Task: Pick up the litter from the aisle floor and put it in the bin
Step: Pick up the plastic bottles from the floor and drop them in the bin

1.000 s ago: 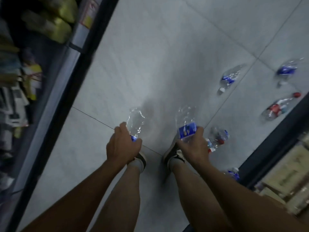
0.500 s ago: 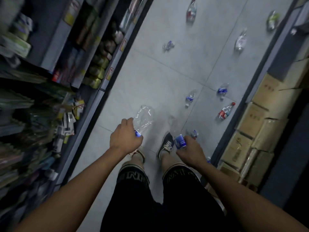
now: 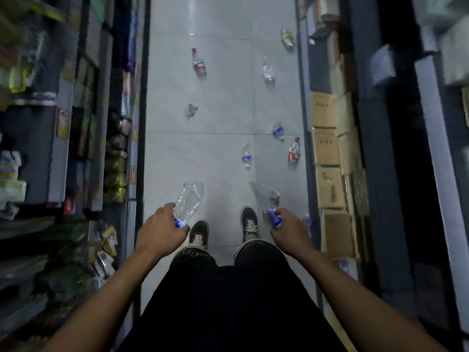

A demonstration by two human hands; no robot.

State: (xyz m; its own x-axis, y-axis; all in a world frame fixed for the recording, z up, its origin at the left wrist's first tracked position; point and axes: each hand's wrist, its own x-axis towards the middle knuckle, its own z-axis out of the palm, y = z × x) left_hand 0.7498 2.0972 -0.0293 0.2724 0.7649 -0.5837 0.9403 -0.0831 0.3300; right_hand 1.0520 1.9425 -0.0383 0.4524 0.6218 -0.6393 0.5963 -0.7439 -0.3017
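My left hand [image 3: 162,231] grips a clear crushed plastic bottle [image 3: 189,199] by its neck end. My right hand [image 3: 288,231] grips another clear bottle [image 3: 265,196] with a blue label, also by its lower end. Both bottles point forward above my shoes. Several more empty bottles lie on the grey tiled aisle floor [image 3: 218,102] ahead: a blue-labelled one [image 3: 246,154], a red-labelled one [image 3: 294,151], a small one [image 3: 278,129], a crumpled one [image 3: 190,110] and a red-capped one [image 3: 198,64]. No bin is in view.
Stocked shelves [image 3: 76,128] line the left side of the aisle. Stacked cardboard boxes [image 3: 330,158] and dark shelving stand along the right. Another small bottle [image 3: 307,222] lies by the right shelf base near my right hand.
I have straightened up from a crouch, and both hands with their bottles have risen from the floor. The view has swung to look straight down the aisle, showing more bottles ahead.
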